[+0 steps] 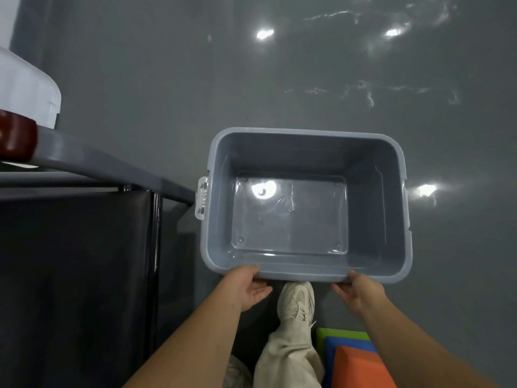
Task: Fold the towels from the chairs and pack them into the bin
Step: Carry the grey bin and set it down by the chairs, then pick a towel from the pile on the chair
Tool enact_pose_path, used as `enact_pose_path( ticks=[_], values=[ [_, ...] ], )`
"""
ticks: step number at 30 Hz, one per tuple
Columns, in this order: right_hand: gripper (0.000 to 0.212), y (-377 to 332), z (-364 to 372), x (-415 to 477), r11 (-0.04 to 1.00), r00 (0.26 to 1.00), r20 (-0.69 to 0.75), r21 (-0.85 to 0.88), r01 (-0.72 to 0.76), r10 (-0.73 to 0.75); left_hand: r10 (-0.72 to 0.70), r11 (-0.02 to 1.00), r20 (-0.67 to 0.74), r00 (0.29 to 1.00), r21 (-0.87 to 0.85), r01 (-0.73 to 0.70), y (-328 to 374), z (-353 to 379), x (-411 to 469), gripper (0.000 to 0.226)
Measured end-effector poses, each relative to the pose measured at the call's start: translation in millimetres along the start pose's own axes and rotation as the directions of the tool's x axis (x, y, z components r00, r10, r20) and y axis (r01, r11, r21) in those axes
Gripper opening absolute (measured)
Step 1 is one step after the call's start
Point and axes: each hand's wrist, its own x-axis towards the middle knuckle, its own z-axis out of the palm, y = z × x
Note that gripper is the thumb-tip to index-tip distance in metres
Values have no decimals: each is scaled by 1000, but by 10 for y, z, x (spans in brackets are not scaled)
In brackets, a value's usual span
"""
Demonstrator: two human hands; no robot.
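The left hand (246,287) and right hand (358,292) each hold the near rim of the empty grey bin (397,191); it stretches side to side, just past both hands; no towels show.

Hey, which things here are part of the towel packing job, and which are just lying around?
Part of the job:
bin, empty, near rim held by the left hand and right hand

Just lying about:
coloured blocks on the floor
table
red thing on it
white thing

No towels in view.
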Motion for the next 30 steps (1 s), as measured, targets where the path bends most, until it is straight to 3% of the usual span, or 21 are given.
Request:
enact_pose_path(
  ticks=[3,6,9,11,14,17,24,30],
  values=[
    [15,-102,77,-216,978,998,-34,-203,40,-48,18,991,-15,1000,132,-16,113,-102,-179,27],
    [9,-269,378,-780,839,984,0,-522,153,-179,120,965,-19,993,236,-112,401,-187,-521,18],
    [21,-355,932,-1523,620,901,267,-657,429,-341,308,904,1,951,312,-293,821,-244,-1070,12],
    [18,-350,1315,-2116,449,814,464,-680,580,-349,441,827,13,897,382,-412,1079,-343,-1494,11],
    [23,-280,1824,-3122,228,678,680,-639,734,-280,580,701,42,814,485,-524,1364,-691,-2206,13],
    [27,-195,2195,-4038,58,558,803,-559,827,-209,665,607,33,746,558,-566,1549,-1145,-2916,17],
    [24,267,2731,-5732,-256,301,953,-302,918,-45,762,648,-287,581,341,-681,1708,-2599,-4443,16],
    [23,1449,2893,-6695,-414,114,976,-28,910,185,711,649,-506,489,203,-733,984,-4114,-5108,15]
  ],
)
